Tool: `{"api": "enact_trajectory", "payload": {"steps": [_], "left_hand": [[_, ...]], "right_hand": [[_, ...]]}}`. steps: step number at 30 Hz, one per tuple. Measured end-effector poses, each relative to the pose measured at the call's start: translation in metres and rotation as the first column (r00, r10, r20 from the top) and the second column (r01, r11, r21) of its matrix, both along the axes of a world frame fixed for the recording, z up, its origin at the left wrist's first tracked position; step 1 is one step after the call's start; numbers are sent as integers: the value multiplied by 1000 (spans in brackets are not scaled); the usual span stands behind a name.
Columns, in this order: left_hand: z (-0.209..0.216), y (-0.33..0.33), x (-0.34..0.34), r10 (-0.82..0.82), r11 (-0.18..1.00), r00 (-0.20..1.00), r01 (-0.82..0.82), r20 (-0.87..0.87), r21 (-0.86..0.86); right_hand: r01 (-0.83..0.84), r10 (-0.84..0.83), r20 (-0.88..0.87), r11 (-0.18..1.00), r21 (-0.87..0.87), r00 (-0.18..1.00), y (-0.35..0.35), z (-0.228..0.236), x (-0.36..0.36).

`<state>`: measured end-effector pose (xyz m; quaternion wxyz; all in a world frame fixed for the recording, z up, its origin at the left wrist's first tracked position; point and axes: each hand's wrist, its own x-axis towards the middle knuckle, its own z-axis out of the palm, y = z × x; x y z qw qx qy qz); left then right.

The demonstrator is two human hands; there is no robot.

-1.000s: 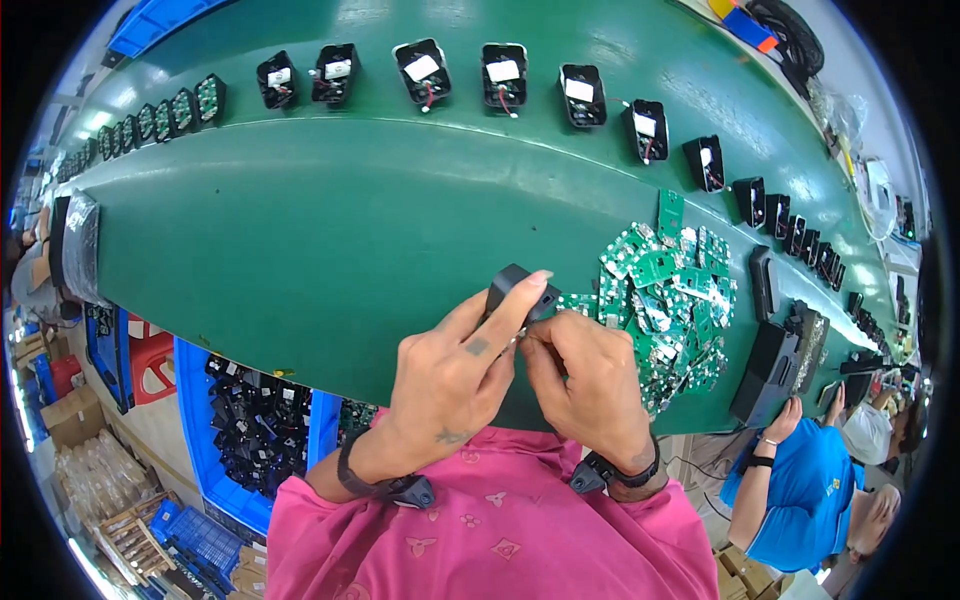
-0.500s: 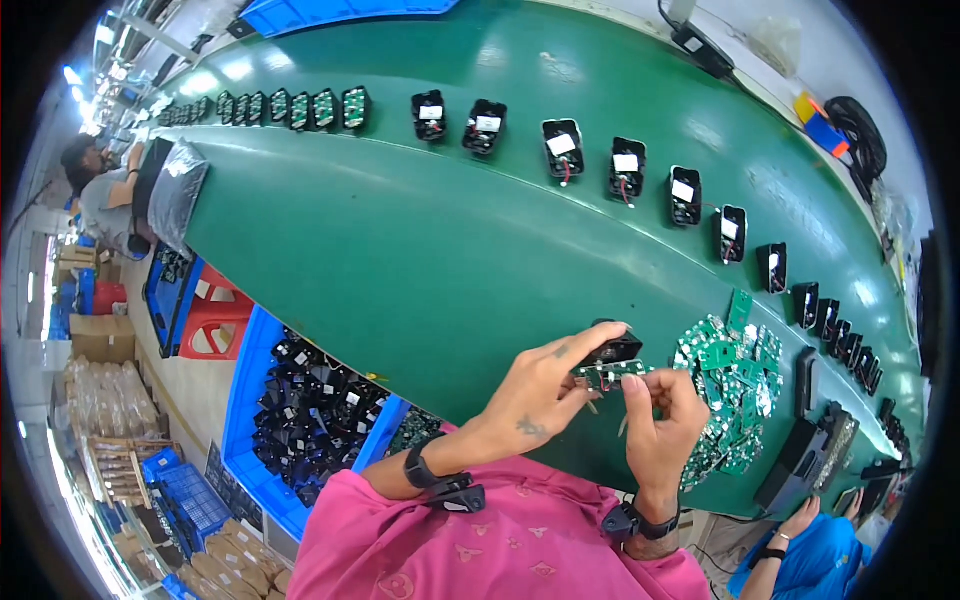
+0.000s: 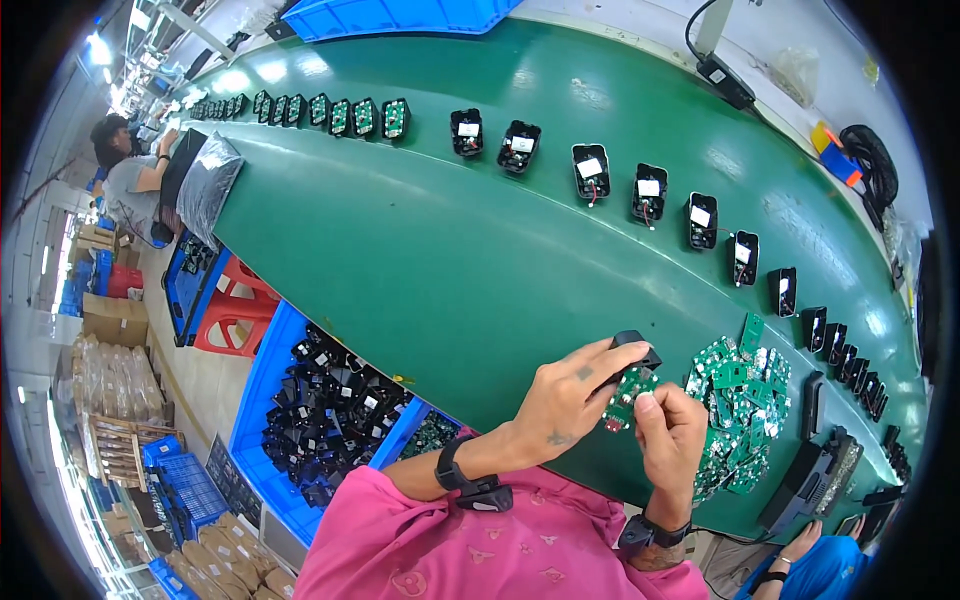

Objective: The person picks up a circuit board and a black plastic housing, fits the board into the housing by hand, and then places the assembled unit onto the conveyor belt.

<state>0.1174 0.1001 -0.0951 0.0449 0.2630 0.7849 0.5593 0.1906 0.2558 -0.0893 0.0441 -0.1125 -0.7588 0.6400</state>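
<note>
My left hand (image 3: pixel 565 400) is closed around a black plastic housing (image 3: pixel 636 347), its fingers wrapped over the near side. Against the housing, a green circuit board (image 3: pixel 630 392) stands tilted with its component side up. The fingertips of my right hand (image 3: pixel 672 428) pinch the board's right edge. Part of the housing is hidden behind the board and my left fingers. Just right of my right hand lies a heap of green circuit boards (image 3: pixel 740 410) on the green table (image 3: pixel 400 270).
Black housings (image 3: pixel 591 172) with white labels stand in a curved row along the table. Farther left, housings hold green boards (image 3: pixel 395 118). A blue bin (image 3: pixel 262 400) of black parts sits at the table's near edge. Two people work nearby, one left (image 3: pixel 135 180), one lower right (image 3: pixel 820 570).
The board has turned from nearly edge-on to showing its face beside the housing. My hands have shifted slightly, and the whole view has moved a little.
</note>
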Motion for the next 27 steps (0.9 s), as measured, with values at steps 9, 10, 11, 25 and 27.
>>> {"api": "enact_trajectory", "payload": {"steps": [9, 10, 11, 25, 27], "left_hand": [[2, -9, -15, -15, 997, 991, 4, 131, 83], [10, -12, -19, -91, 988, 937, 43, 336, 149], [20, -14, -23, -170, 974, 838, 64, 518, 216], [2, -1, -15, -87, 992, 818, 17, 569, 127], [0, -2, -17, -106, 986, 802, 9, 588, 166]], "right_hand": [[46, -32, -64, 974, 223, 997, -7, 11, -23], [70, -59, -56, 969, 237, 997, -7, 6, -24], [100, -88, -69, 974, 202, 994, -7, 2, -25], [85, -87, 52, 996, 38, 995, -10, -9, -26], [44, -47, 17, 993, 112, 999, -11, -8, -28]]}}
